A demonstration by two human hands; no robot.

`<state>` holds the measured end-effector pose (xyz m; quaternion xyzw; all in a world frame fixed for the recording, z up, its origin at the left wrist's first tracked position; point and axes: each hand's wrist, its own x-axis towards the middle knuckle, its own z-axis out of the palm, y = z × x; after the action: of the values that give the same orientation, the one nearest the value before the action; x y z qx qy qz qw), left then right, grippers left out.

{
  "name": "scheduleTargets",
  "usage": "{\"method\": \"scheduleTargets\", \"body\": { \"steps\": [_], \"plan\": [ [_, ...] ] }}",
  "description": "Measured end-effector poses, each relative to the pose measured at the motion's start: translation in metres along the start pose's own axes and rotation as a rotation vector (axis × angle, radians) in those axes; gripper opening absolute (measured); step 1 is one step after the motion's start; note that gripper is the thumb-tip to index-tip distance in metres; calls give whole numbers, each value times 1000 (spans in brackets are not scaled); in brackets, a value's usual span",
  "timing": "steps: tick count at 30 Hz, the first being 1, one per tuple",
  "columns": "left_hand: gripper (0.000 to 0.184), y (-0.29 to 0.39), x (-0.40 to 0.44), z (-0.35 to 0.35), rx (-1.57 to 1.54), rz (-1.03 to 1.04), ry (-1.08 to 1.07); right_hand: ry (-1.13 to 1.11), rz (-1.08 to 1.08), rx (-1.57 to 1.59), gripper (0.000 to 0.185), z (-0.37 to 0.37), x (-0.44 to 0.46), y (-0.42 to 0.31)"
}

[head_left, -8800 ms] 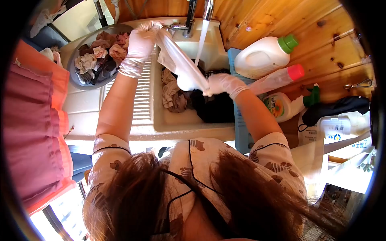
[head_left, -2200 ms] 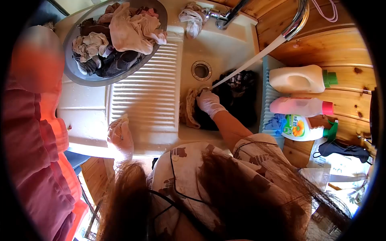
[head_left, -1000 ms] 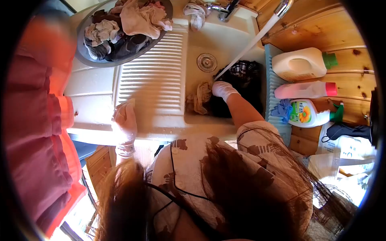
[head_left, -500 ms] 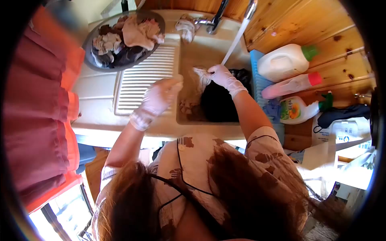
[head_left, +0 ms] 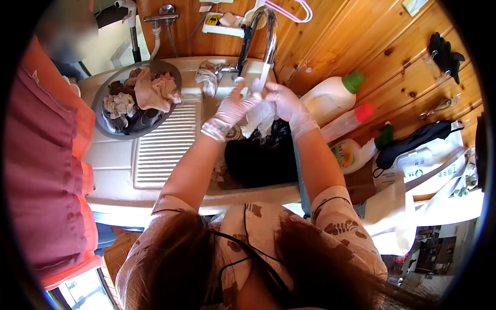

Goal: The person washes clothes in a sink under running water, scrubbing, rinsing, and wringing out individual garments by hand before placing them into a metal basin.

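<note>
Both my hands wear thin, pale disposable gloves and meet beneath the running tap (head_left: pixel 271 44). Between them hangs a small wet white cloth (head_left: pixel 260 120), its exact kind unclear. My left hand (head_left: pixel 235 109) grips its left side, fingers closed and thumb pointing up. On the right side, my right hand (head_left: pixel 288 106) has its fingers bent around the top of the cloth; the fingertips are partly blurred. Water runs down onto the cloth. Below lies a dark black garment (head_left: pixel 261 163) in the sink, just under the hands.
A grey basin (head_left: pixel 96 114) full of mixed laundry stands on the ribbed drainboard (head_left: pixel 164 144) at left. Another light cloth (head_left: pixel 207 80) drapes near the tap base. Along the right side stand a white jug (head_left: pixel 325 98), a red-capped bottle (head_left: pixel 349 121) and a spray bottle (head_left: pixel 354 155).
My left hand has come from over the drainboard to the white cloth. My right hand has raised the cloth into the stream from the tap. The view has shifted, showing more wall.
</note>
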<state>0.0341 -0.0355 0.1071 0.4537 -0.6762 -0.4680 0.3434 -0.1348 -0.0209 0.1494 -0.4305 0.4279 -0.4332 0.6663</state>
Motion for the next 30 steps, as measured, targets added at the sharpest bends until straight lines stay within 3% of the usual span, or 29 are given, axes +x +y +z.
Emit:
{"method": "scheduleTargets", "body": {
  "steps": [2, 3, 5, 6, 7, 8, 11, 12, 14, 16, 17, 18, 20, 22, 24, 26, 28, 30],
  "plan": [
    [78, -16, 13, 6, 153, 500, 360, -54, -18, -275, 23, -20, 6, 8],
    [67, -15, 16, 4, 118, 389, 172, -4, -129, -308, 22, -22, 11, 14],
    [48, -5, 23, -6, 49, 161, -194, 74, -144, -552, 17, -31, 15, 5],
    [41, -5, 28, -11, 161, 144, -183, 115, -151, -670, 14, -31, 13, 0],
    [34, -5, 35, -18, 274, 129, -174, 88, -193, -403, 14, -28, 9, -4],
    [29, -4, 36, -23, 386, 114, -166, 80, -198, -504, 14, -28, 4, -8],
    [20, 1, 30, -42, 150, 34, -99, 24, -218, -810, 20, -34, -1, -11],
    [20, 4, 26, -45, 43, -15, -80, 10, -61, -977, 24, -22, -8, -12],
    [16, 8, 24, -45, -81, 117, -20, -22, 255, -1302, 31, 3, -24, -13],
    [16, 7, 30, -49, -167, 178, 13, -193, 393, -1408, 41, -41, 9, 53],
    [16, 12, 25, -54, -271, 221, 6, -198, 442, -1281, 46, -40, 7, 61],
    [16, 8, 26, -62, -265, 174, -14, -179, 366, -1520, 49, -44, 6, 66],
    [17, -4, 27, -81, -257, 76, -48, -152, 328, -1340, 55, -51, -4, 56],
    [21, -11, 25, -93, -254, 47, -100, 24, 204, -1264, 59, -58, -3, 49],
    [23, -13, 24, -100, -263, 109, -151, 163, 82, -875, 40, -62, -4, 45],
    [22, -12, 23, -101, -358, 71, -135, 116, -115, -615, 24, -59, -6, 40],
    [21, -11, 22, -99, -349, -8, -103, 79, -331, -456, 21, -43, -14, 17],
    [24, -6, 21, -98, -62, -47, -144, 34, -426, -183, 21, -45, -7, 9]
  ]
}}
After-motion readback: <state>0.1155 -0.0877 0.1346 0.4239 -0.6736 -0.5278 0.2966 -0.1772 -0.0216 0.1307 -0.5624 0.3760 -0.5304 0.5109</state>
